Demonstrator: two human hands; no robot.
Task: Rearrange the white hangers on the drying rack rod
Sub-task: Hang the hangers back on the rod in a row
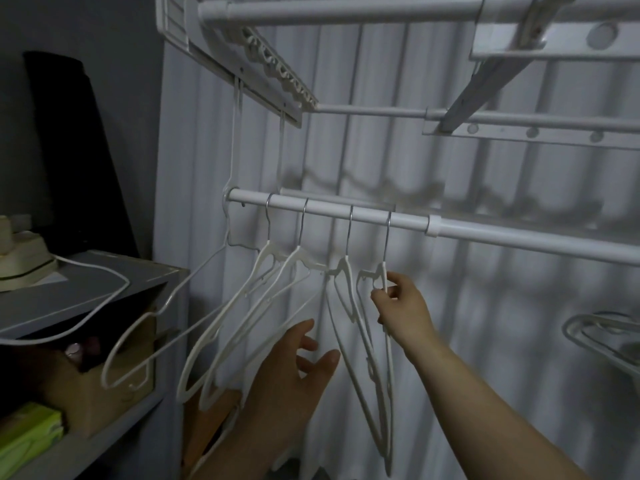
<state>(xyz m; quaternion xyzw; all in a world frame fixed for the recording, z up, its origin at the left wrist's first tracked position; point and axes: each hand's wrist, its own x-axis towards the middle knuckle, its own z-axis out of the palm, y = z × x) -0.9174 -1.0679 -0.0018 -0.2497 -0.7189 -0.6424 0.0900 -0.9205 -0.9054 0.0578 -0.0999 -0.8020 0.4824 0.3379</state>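
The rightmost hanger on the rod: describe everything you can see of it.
The rightmost hanger is white, plastic-looking, with a thin metal hook over the rod. It hangs nearly edge-on, its arms running steeply down, with notches near the shoulder. The right hand pinches it just below the neck.

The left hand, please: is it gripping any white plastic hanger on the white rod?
No, the left hand is spread open beside the white plastic hangers, its fingers curled round none.

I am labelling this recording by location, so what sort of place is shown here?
Probably a home laundry or drying corner: a white drying rack with rods, white hangers hooked on its lower rod, a pleated white curtain behind, and a grey shelf at left.
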